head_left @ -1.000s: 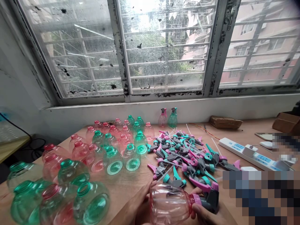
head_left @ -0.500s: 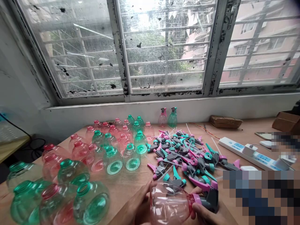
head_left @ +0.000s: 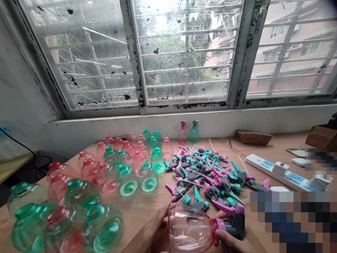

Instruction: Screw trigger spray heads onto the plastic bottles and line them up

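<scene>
A clear pink spray bottle [head_left: 191, 230] lies on its side between my hands, low in the view, its neck toward the right. A grey spray head [head_left: 235, 225] with a pink collar and pink trigger sits on the neck. My left hand [head_left: 164, 219] wraps the bottle's base end, partly hidden behind it. The fingers of my right hand [head_left: 228, 239] close round the pink collar. Just beyond lies a heap of loose grey spray heads [head_left: 207, 175] with pink or teal parts and thin white tubes.
Several open pink and green bottles [head_left: 105, 226] stand on the left of the wooden table [head_left: 143, 218]. Two bottles with heads [head_left: 193, 133] stand by the wall. A white power strip [head_left: 279, 174], a brown package [head_left: 252, 137] and a cardboard box [head_left: 322, 137] lie to the right.
The pink bottle has turned slightly about its long axis, as its reflections and the tube inside show differently. Both hands keep nearly the same place.
</scene>
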The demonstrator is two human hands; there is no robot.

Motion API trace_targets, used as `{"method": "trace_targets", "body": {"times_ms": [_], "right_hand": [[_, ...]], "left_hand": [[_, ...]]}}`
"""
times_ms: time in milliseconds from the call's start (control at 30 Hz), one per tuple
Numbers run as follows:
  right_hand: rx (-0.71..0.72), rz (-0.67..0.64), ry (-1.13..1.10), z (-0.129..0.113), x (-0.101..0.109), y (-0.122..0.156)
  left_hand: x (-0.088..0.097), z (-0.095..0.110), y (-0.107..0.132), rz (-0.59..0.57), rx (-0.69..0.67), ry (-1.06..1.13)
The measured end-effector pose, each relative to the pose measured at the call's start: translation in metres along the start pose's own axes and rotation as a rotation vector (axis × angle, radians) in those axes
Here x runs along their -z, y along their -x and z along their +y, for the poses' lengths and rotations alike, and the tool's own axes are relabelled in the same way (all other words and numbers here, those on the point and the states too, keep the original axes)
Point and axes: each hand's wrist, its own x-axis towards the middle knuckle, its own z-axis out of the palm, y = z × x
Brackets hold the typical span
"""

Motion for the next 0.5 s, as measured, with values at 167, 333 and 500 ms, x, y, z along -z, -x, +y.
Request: {"method": "trace_targets", "body": {"times_ms": [167,333,500], "right_hand": [[-0.002,0.024,0.039,-0.005,-0.001,0.001],[-0.016,0.008,0.057,-0.006,0.0,0.002],[-0.001,-0.011,0.015,-0.002,-0.001,0.001]], "left_hand": [[-0.002,-0.007,0.001,0.009,-0.009,0.025],[0.001,-0.009,0.002,-0.024,-0.014,-0.003],[-0.007,0.003,0.0,0.043,-0.018,0.026]]}}
